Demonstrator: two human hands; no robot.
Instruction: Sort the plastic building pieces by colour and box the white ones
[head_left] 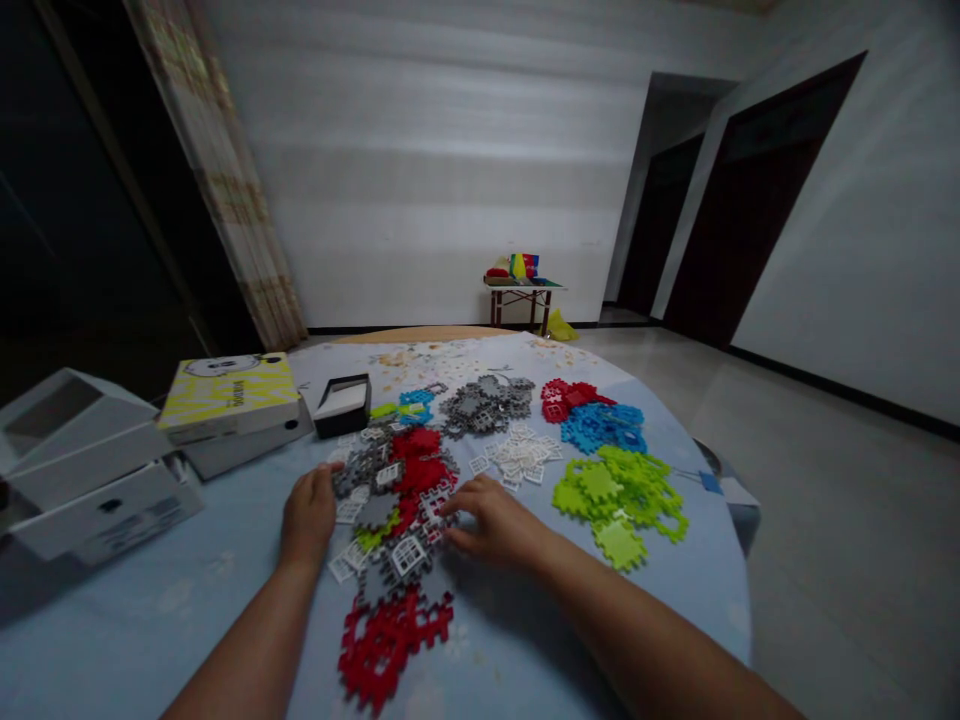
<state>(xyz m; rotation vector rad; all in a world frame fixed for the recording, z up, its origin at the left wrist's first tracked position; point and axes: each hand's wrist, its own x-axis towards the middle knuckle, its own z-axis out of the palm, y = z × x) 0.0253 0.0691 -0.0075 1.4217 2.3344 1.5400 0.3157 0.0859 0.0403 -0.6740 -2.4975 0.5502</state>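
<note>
Round table [150, 620], covered in a pale blue cloth: it fills the lower half of your view and bears everything listed below.

White boxes [82, 470], stacked at your far left, with a yellow-and-white box [229, 395] lying on grey ones just beyond them, and a small black box [343, 405] with a white lid beside that.

Mixed pile of interlocking tiles [394, 480], grey, red, white and a little green: it lies directly before you, between your two hands, at the middle of the table.

Green tiles [619, 495], a loose heap to your right, well apart from your hands.

Red tiles [390, 640], joined in a ragged patch, nearest to you, just below the mixed pile.

Blue tiles [604, 425] and a second small red heap [562, 397], at the far right of the table; grey tiles [484, 400] and small white window-like tiles [521, 455] sit beyond the mixed pile.

Your left hand [309, 515]: fingers curled loosely, resting against the left edge of the mixed pile, touching grey pieces; you cannot tell whether it grips any.

Your right hand [491, 520]: fingers spread and flat, tips pressing on the right edge of the same pile, gripping nothing
</note>
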